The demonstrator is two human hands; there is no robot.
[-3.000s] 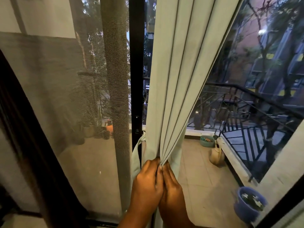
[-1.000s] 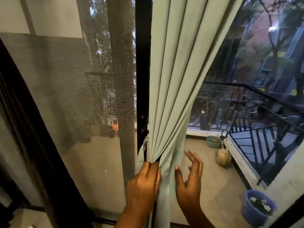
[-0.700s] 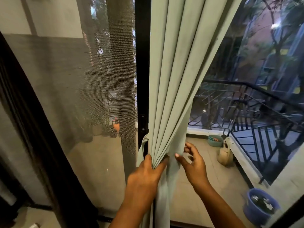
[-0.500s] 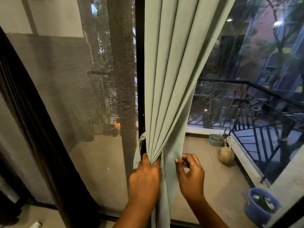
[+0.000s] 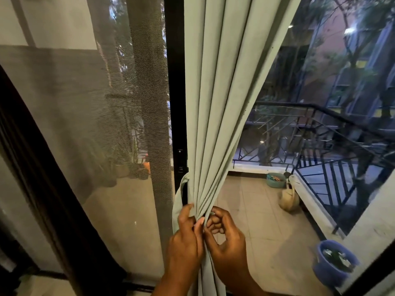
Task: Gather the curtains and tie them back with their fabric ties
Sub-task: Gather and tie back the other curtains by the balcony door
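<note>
**Curtain bunched up, tie half hidden**

Both hands squeeze the pale green curtain (image 5: pixel 215 107) where its folds narrow by the dark door frame (image 5: pixel 175 82). Left hand (image 5: pixel 186 240) grips the pleats, right hand (image 5: pixel 224 238) curls around their edge. Fabric tie (image 5: pixel 181 189) loops left, its lower end hidden behind the left hand's fingers.

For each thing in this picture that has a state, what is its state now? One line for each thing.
curtain: gathered into folds, pinched together at the bottom.
fabric tie: hanging in a loop beside the curtain, not yet wrapped round it.
left hand: grips the gathered folds.
right hand: fingers curled at the folds, touching the cloth.
blue pot: upright on the balcony floor.
</note>
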